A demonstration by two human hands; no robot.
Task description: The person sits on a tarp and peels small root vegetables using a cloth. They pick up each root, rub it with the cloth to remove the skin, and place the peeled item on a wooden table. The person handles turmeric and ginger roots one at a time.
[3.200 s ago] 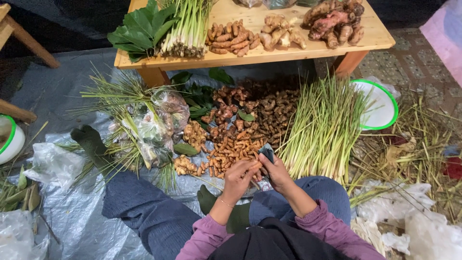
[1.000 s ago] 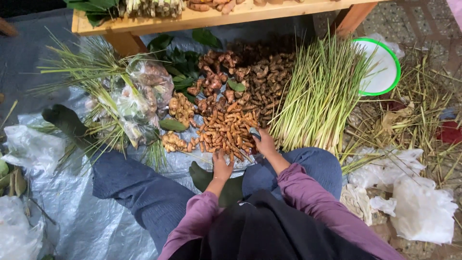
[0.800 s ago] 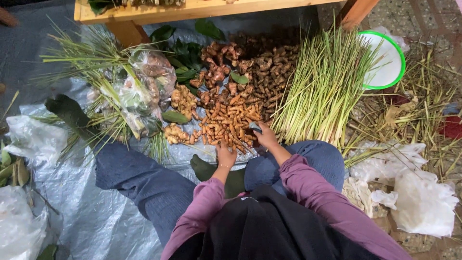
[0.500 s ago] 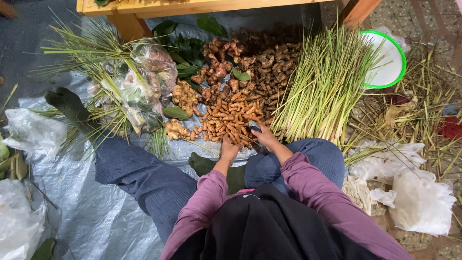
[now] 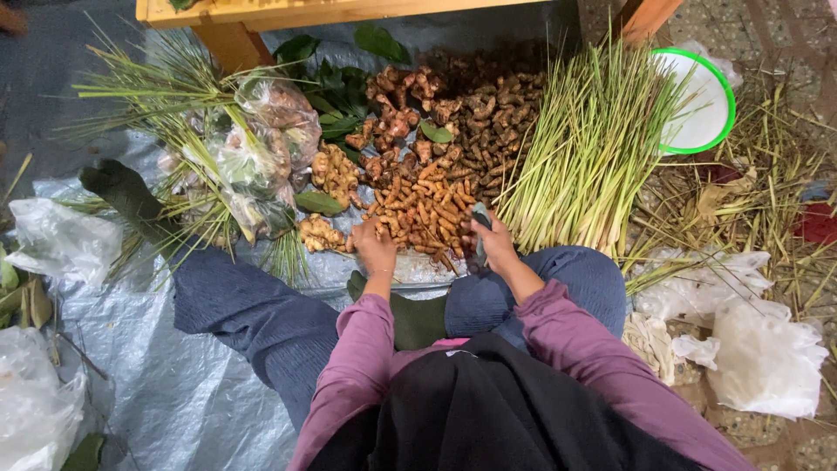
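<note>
Hands at the orange root heap, seated on grey sheeting.

We note clear bags holding roots. Our right hand grips a dark knife, long axis upright, pointing away; left hand fingers curl onto the orange roots.

1. The turmeric roots form a loose heap of short orange-brown fingers lying at all angles on the grey plastic sheet. The heap lies just ahead of both hands, between them. Its near edge touches the left hand's fingertips. One root points out of the pile toward the gap between the two hands.
2. The small knife is held in the right hand. Its dark handle and blade show above the closed fingers, standing roughly upright. Its tip sits at the right-hand edge of the heap, touching or just beside the nearest roots.
</note>
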